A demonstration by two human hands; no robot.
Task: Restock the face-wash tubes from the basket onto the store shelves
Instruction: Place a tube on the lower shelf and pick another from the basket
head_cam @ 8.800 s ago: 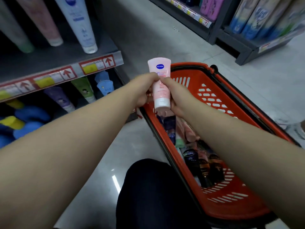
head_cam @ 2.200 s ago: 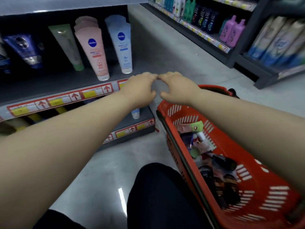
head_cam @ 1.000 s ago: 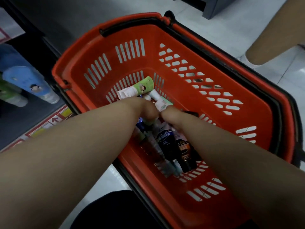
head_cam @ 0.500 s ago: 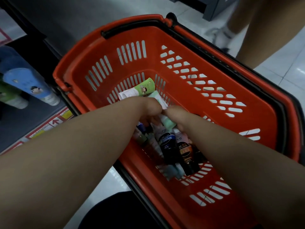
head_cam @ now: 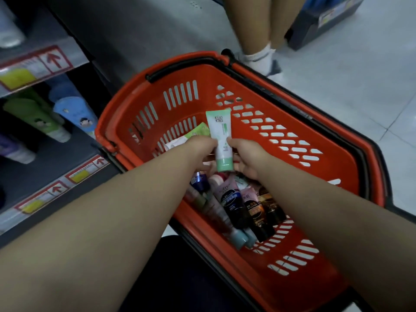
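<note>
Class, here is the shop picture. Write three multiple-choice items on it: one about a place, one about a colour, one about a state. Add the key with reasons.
1. Where is the mint-green and white plastic face-wash tube?
A. Standing on a shelf
B. Held above the red plastic shopping basket
C. Lying on the floor

2. What colour is that tube's cap?
A. Green
B. Black
C. Pink

3. How do the left hand and right hand stand to the tube?
A. Both pinch it
B. Only the left hand touches it
C. Neither touches it

Key:
1 B: the tube sits between the hands, over the inside of the basket.
2 A: the cap at its lower end is green.
3 A: fingers of each hand close on one side of the tube.
</note>
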